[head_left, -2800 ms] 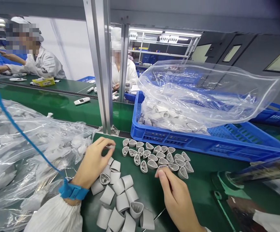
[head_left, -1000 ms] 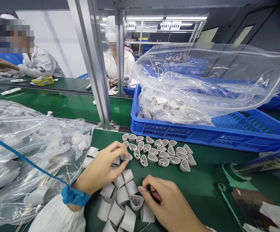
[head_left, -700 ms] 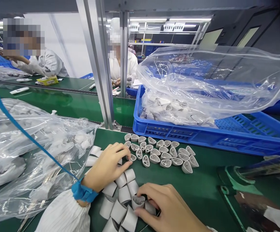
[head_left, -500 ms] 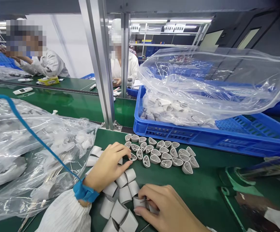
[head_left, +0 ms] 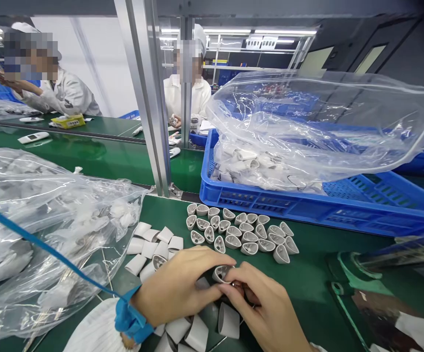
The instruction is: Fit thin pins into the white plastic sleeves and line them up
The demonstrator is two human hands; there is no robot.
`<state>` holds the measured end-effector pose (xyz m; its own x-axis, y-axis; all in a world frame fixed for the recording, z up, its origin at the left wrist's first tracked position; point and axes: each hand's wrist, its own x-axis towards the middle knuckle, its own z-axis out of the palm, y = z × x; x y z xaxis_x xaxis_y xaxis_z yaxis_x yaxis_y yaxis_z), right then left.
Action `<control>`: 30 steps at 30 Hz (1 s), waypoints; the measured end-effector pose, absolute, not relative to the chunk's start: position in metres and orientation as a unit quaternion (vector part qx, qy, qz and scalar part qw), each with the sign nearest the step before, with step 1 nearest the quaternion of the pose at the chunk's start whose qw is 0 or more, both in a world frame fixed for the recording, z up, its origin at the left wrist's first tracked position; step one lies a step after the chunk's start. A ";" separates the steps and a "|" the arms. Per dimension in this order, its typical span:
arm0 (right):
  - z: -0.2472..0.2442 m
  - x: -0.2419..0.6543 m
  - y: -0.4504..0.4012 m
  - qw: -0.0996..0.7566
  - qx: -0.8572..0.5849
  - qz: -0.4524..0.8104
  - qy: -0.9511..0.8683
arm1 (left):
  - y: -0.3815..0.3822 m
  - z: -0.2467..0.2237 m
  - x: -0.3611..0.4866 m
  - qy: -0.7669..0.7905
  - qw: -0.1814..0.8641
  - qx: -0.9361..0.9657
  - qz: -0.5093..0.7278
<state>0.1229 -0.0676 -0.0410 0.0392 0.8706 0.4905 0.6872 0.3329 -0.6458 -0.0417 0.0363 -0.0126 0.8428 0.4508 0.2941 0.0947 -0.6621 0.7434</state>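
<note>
My left hand (head_left: 182, 283), with a blue band (head_left: 133, 315) at its wrist, holds a small grey-white shell (head_left: 221, 274) between thumb and fingers, its hollow end up. Against the shell's right side, my right hand (head_left: 263, 303) pinches with thumb and fingertips; whatever lies between them is too small to name. Behind both hands, several similar shells (head_left: 249, 248) stand in rows, openings up, on the green table (head_left: 314, 274). More shells (head_left: 197, 333) lie on their sides below my hands, and others (head_left: 149, 249) lie left of them.
A blue crate (head_left: 307, 208) at the back right holds a clear bag (head_left: 270, 166) of parts. Another large plastic bag (head_left: 69, 210) covers the left side. A metal post (head_left: 148, 98) rises behind the table. A green metal fixture (head_left: 354, 274) stands right. Two people in white sit beyond.
My left hand has left the standing rows and come right and nearer, now holding a shell. My right hand has moved up from the lying shells to meet it.
</note>
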 end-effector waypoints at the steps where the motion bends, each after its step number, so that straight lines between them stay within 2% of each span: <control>1: -0.041 0.123 -0.068 0.459 -0.575 0.113 -0.668 | 0.035 -0.015 -0.041 0.171 0.386 0.876 0.234; 5: -0.036 0.124 -0.068 0.493 -0.616 0.109 -0.604 | 0.036 -0.020 -0.041 0.217 0.386 0.859 0.258; 13: -0.038 0.125 -0.064 0.420 -0.586 0.150 -0.676 | 0.041 -0.025 -0.040 0.195 0.362 0.867 0.281; 18: -0.041 0.123 -0.067 0.384 -0.615 0.123 -0.677 | 0.039 -0.027 -0.039 0.170 0.358 0.879 0.266; 30: -0.045 0.123 -0.065 0.358 -0.634 0.100 -0.678 | 0.038 -0.030 -0.038 0.176 0.343 0.896 0.220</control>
<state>0.1227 -0.0650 -0.0454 0.0609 0.9316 0.3582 0.7885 0.1751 -0.5895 -0.0376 0.0379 -0.0302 0.8412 0.4667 0.2731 0.1656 -0.7031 0.6916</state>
